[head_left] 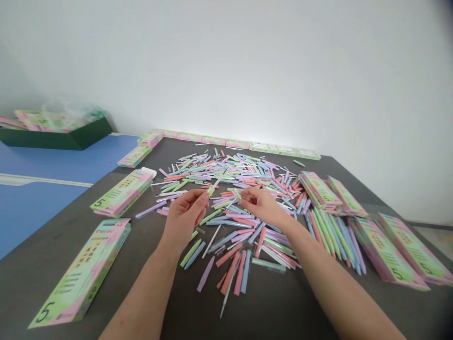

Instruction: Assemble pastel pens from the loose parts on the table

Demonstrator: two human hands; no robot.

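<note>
Over the pile, my left hand (pixel 184 217) pinches a light green pen barrel (pixel 211 191) between thumb and fingers, with a thin white refill rod sticking up from it. Level with it on the right, my right hand (pixel 262 205) grips a small pale green, partly clear pen cap (pixel 237 193). The two pieces are apart. Beneath and around both hands lie loose pen parts (pixel 244 222) in green, blue, purple, pink and red, mixed with white refills (pixel 211 242) and clear caps. Closer to me, a purple barrel (pixel 205 274) lies on the dark table.
Printed pink-and-green boxes stand at left (pixel 122 192), nearer left (pixel 83 269) and right (pixel 320 189); more line the back edge (pixel 237 144). A row of capless-looking pens (pixel 334 236) lies by the right boxes. A dark green tray (pixel 53 139) sits on the blue surface (pixel 46 203).
</note>
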